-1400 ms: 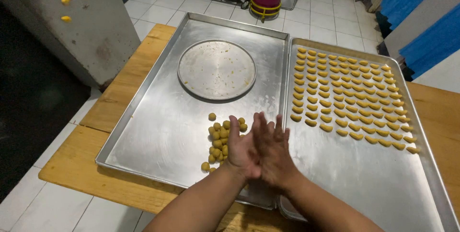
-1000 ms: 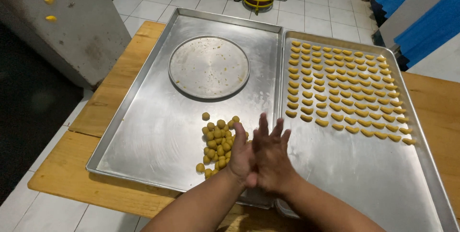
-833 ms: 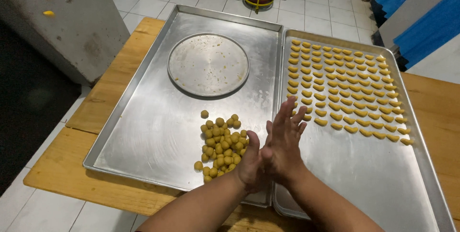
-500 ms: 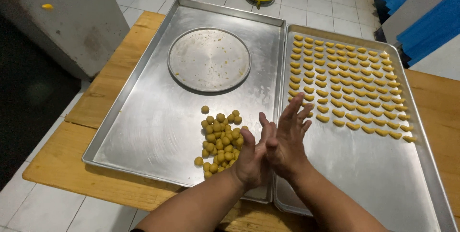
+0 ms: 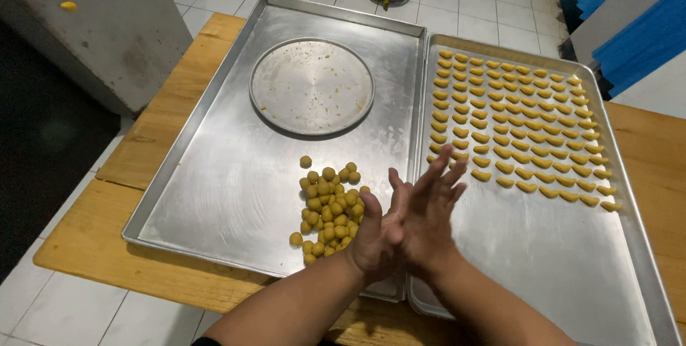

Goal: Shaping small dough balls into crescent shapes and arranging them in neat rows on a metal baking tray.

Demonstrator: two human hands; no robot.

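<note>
We're rolling dough, we judge: left hand and right hand pressed flat together at lower centre, contents hidden; next needs placing among rows.

Palms pressed together beside yellow dough balls.

Both forearms are bare, and the hands wear no gloves.

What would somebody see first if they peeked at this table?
Probably the two hands pressed palm to palm, left hand against right hand, above the seam where two metal trays meet. Next, the neat rows of small yellow dough crescents filling the far half of the right tray. Beside the hands, a heap of little yellow dough balls lies on the left tray, near a round metal plate.
</note>
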